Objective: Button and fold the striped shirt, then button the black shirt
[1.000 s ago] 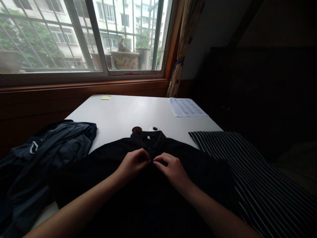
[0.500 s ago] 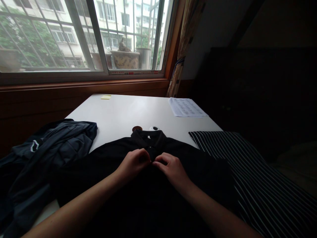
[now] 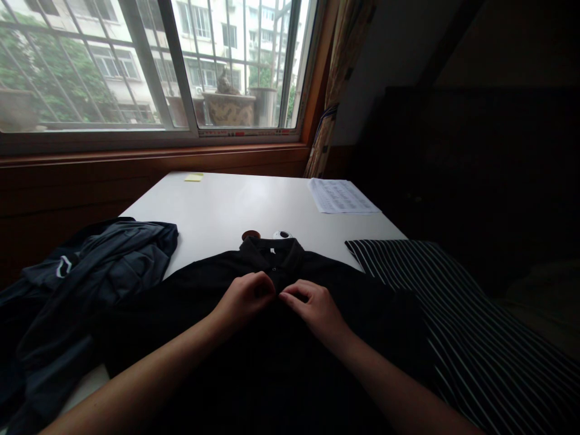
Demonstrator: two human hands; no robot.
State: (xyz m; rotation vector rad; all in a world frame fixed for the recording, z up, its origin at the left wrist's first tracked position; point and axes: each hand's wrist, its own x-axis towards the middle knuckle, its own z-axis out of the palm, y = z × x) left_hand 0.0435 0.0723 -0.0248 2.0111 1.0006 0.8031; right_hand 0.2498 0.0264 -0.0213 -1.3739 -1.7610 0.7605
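A black polo shirt (image 3: 190, 296) lies spread front side up, its collar (image 3: 292, 257) pointing toward the window. My left hand (image 3: 248, 296) is closed in a pinch at the front placket, just below the collar. Facing it, my right hand (image 3: 315, 305) pinches the same spot with thumb and forefinger. The fingertips of both hands nearly meet. Whatever small part of the placket sits between them is too dark to make out. One small button shows above the hands.
Under the shirt is a white table (image 3: 217, 202). Dark grey clothing (image 3: 131, 260) is heaped at left, and black-and-white striped fabric (image 3: 453, 290) lies at right. Beyond the collar sit a brown round object (image 3: 251, 234) and a white one (image 3: 283, 234). Printed sheets (image 3: 342, 196) and a yellow note (image 3: 194, 177) lie farther back.
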